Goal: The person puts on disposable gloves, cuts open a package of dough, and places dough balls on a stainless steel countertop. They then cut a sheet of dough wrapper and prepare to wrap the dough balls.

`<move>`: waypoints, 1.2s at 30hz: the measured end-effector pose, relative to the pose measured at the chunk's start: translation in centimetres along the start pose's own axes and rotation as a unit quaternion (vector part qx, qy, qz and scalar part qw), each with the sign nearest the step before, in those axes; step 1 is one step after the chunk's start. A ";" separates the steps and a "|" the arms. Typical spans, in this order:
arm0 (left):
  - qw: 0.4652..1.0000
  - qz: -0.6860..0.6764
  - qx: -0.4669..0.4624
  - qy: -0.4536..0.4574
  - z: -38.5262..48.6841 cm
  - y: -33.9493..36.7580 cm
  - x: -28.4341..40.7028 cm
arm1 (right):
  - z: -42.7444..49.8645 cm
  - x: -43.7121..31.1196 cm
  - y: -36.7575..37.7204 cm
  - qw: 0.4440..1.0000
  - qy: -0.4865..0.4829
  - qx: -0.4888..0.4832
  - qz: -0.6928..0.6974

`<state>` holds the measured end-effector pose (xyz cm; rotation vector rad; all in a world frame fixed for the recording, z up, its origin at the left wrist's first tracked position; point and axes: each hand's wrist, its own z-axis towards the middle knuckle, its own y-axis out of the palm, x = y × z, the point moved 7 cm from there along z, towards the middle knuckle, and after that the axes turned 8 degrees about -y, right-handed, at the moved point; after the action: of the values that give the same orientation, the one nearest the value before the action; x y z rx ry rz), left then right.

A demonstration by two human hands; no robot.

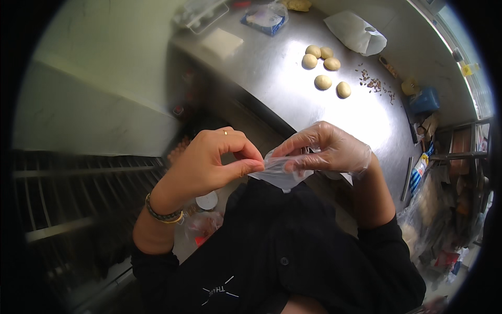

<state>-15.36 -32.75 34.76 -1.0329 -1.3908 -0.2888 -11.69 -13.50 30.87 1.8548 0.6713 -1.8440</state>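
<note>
My left hand is bare, with a ring and bracelets, and pinches the edge of a clear plastic glove between thumb and forefinger. My right hand wears a similar thin clear glove and grips the other side of the loose glove. The loose plastic hangs in front of my dark shirt, and part of it is hidden behind my right fingers. Several round dough balls rest on the steel worktable beyond my hands. Small brown seeds or nuts are scattered to the right of the dough.
A white bag and a blue container stand along the table's wall side. At the far end are a pale square stack and a blue packet. Metal racks flank me on the left. A striped bag lies at right.
</note>
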 end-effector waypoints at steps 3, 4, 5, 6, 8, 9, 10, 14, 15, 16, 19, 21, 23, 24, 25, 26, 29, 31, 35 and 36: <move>1.000 -0.008 -0.008 -0.017 -0.1 0.1 0.4 | 0.1 -1.5 0.4 0.996 -0.066 -0.036 -0.042; 1.000 -0.010 -0.012 -0.026 0.0 0.1 0.5 | 0.2 -2.0 0.3 0.995 -0.080 -0.029 -0.045; 0.999 -0.010 -0.013 -0.034 0.1 0.2 0.6 | 0.3 -2.6 0.1 0.995 -0.086 -0.019 -0.048; 0.999 -0.010 -0.016 -0.042 0.2 0.2 0.8 | 0.5 -3.1 0.0 0.994 -0.092 -0.008 -0.053; 0.999 0.003 -0.025 -0.047 0.3 0.2 1.2 | 0.6 -3.1 -0.4 0.994 -0.015 -0.005 -0.110; 0.998 0.009 -0.031 -0.049 0.4 0.2 1.4 | 0.8 -3.2 -0.3 0.991 -0.001 -0.007 -0.132; 0.999 0.021 -0.032 -0.038 0.5 0.2 1.6 | 1.0 -3.7 -0.2 0.989 -0.016 -0.009 -0.148; 0.998 0.056 -0.033 0.006 0.9 0.1 1.9 | 1.9 -3.3 0.8 0.994 -0.003 -0.033 -0.109; 0.997 0.064 -0.034 0.021 1.0 0.0 1.8 | 2.1 -3.0 0.8 0.996 0.000 -0.031 -0.087; 0.997 0.076 -0.006 0.026 1.1 -0.4 1.7 | 2.2 -2.7 0.9 0.998 -0.002 -0.029 -0.061; 0.974 0.121 0.134 0.137 1.0 -2.1 2.2 | 2.3 -0.9 0.9 0.997 0.023 0.033 0.068; 0.948 0.060 0.307 0.053 -0.7 -3.1 0.7 | 1.7 0.7 1.3 0.981 0.061 0.119 0.143; 0.927 -0.073 0.359 -0.083 -3.2 -2.2 -1.6 | 1.6 1.5 2.0 0.963 0.024 0.200 0.178; 0.932 -0.107 0.337 -0.084 -3.6 -0.9 -1.9 | 1.4 1.9 2.4 0.950 0.010 0.242 0.195; 0.934 -0.143 0.315 -0.087 -3.6 0.8 -2.3 | 1.3 1.8 2.9 0.944 -0.026 0.257 0.204; 0.934 -0.179 0.295 -0.091 -3.6 2.3 -2.7 | 1.0 2.2 3.6 0.932 -0.028 0.264 0.246; 0.912 -0.256 0.304 -0.098 -3.4 3.6 -4.3 | 1.7 2.2 4.5 0.944 -0.069 0.287 0.150; 0.896 -0.306 0.305 -0.108 -3.5 3.6 -5.0 | 1.9 3.2 5.0 0.922 -0.036 0.297 0.247; 0.915 -0.184 0.349 -0.086 -3.6 2.6 -5.1 | 2.1 4.3 5.3 0.914 -0.002 0.304 0.271; 0.916 -0.131 0.372 -0.066 -3.8 2.3 -4.8 | 2.2 4.5 5.2 0.913 -0.010 0.313 0.262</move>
<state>-12.23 -36.12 30.10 -0.2350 -1.5766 0.1262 -10.20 -18.80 26.17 2.0977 -0.4686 -1.8028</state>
